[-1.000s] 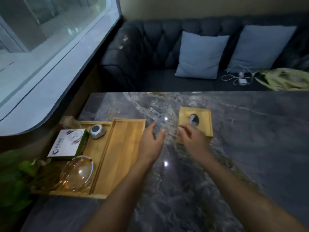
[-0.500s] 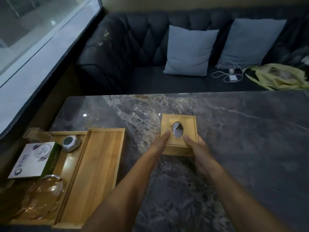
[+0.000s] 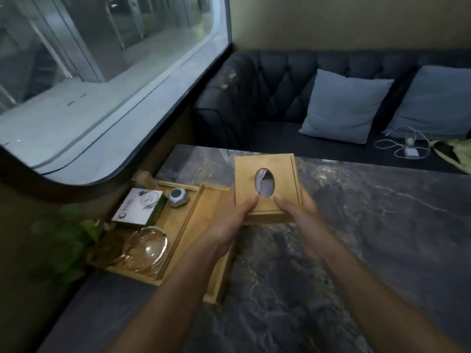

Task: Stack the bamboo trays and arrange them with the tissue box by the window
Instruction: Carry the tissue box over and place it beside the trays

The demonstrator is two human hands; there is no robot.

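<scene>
The bamboo tissue box (image 3: 265, 165), with an oval hole in its top, is held above the marble table (image 3: 369, 238). My left hand (image 3: 229, 225) grips its near left corner and my right hand (image 3: 299, 215) its near right corner, thumbs on top. Just left of the box lies an empty bamboo tray (image 3: 201, 225), partly hidden by my left arm. A second bamboo tray (image 3: 175, 186) sits beside it, closer to the window (image 3: 102, 72), and carries small items.
The window-side tray holds a white and green carton (image 3: 139, 210), a small grey device (image 3: 178, 197) and a glass bowl (image 3: 144, 248). A leafy plant (image 3: 63, 243) stands at the left. A dark sofa (image 3: 280, 98) with blue cushions (image 3: 345, 105) runs behind the table.
Both hands reached the tissue box, closed on its sides and lifted it off the table. The box has moved left, toward the trays and the window.
</scene>
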